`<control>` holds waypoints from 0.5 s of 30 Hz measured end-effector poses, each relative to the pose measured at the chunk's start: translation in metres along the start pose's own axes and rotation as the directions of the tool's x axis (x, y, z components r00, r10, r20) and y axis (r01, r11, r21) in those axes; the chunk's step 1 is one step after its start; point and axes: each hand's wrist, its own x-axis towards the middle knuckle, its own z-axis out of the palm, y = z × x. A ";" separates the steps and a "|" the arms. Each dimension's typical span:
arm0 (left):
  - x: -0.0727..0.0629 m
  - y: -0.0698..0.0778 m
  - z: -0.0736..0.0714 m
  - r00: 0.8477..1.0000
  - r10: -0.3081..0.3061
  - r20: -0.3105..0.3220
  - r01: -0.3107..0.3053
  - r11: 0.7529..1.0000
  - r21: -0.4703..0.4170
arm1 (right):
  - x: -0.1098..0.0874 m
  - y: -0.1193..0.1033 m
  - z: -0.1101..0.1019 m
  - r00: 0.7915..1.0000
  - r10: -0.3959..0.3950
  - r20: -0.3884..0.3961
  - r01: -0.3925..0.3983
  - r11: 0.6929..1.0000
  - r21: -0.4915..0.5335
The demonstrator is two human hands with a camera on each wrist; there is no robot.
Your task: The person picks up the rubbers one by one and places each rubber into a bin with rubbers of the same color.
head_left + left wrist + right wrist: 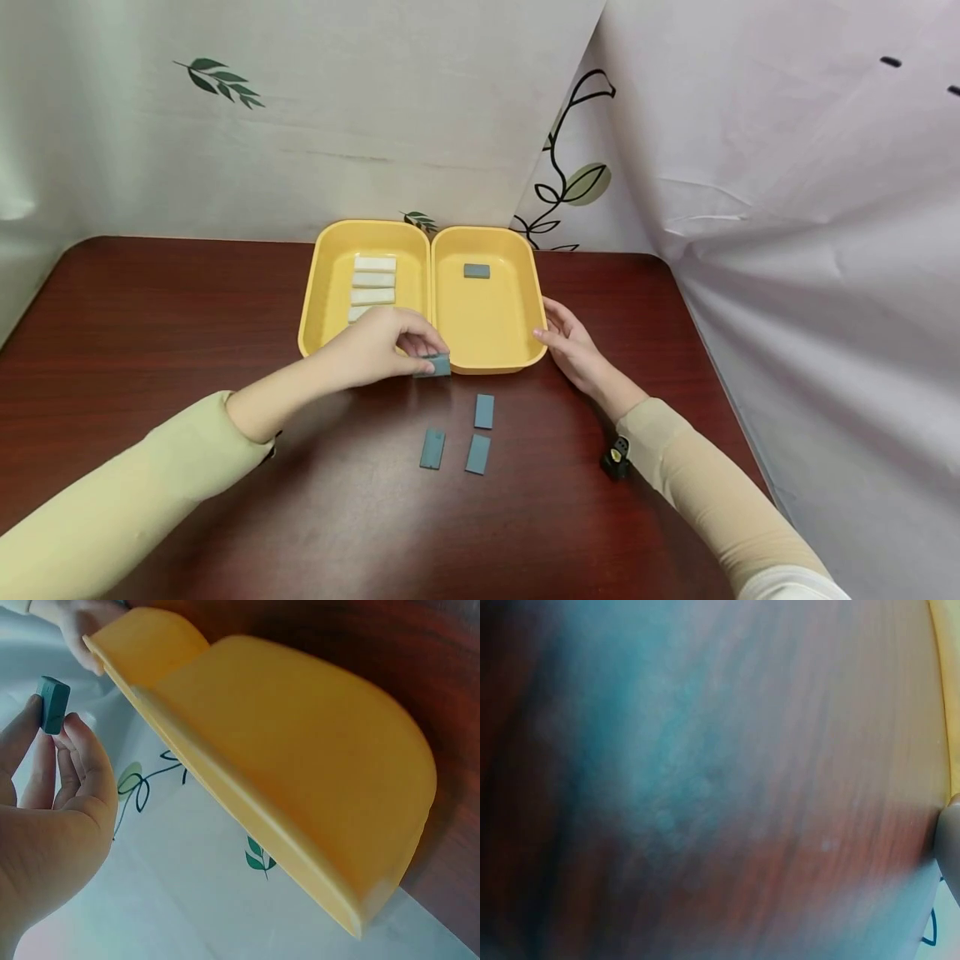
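My left hand (382,346) pinches a small blue-grey rectangular block (437,365) between thumb and fingers, just in front of the near rim of a yellow two-part tray (491,342). The left wrist view shows this block (53,705) held up at the fingertips. At the tray's right side, my right hand (576,350) grips the rim, thumb at the edge and fingers along the outer wall. One grey block (476,271) lies in the right compartment. Several white blocks (373,280) lie in a column in the left compartment, the nearest partly covered by my left hand.
Three more blue-grey blocks, a left one (432,448), a near right one (477,454) and an upper one (484,411), lie on the dark red wooden table (337,517). A pale curtain with leaf prints (375,108) hangs behind the tray and along the right.
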 end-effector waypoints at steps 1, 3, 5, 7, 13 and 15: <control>0.002 0.000 -0.002 1.000 -0.007 -0.006 0.007 1.000 -0.008 | 0.000 0.000 0.000 1.000 -0.001 0.001 0.001 1.000 0.001; 0.007 -0.001 -0.004 1.000 -0.020 -0.017 0.020 0.999 -0.025 | 0.000 0.001 0.000 1.000 -0.002 0.002 0.002 1.000 0.002; 0.011 -0.001 -0.007 0.999 -0.033 -0.025 0.032 0.999 -0.043 | 0.000 0.001 0.000 1.000 -0.003 0.005 0.003 1.000 -0.002; 0.016 -0.001 -0.010 0.998 -0.049 -0.028 0.048 0.998 -0.049 | 0.000 0.001 0.000 1.000 -0.003 0.004 0.003 1.000 -0.006; 0.030 0.001 -0.017 0.997 -0.067 -0.024 0.066 0.996 -0.052 | 0.000 -0.001 0.001 1.000 0.003 0.000 -0.003 1.000 -0.002; 0.034 0.001 -0.019 0.998 -0.067 -0.019 0.066 0.996 -0.053 | -0.001 -0.001 0.001 1.000 0.008 -0.001 -0.008 1.000 -0.006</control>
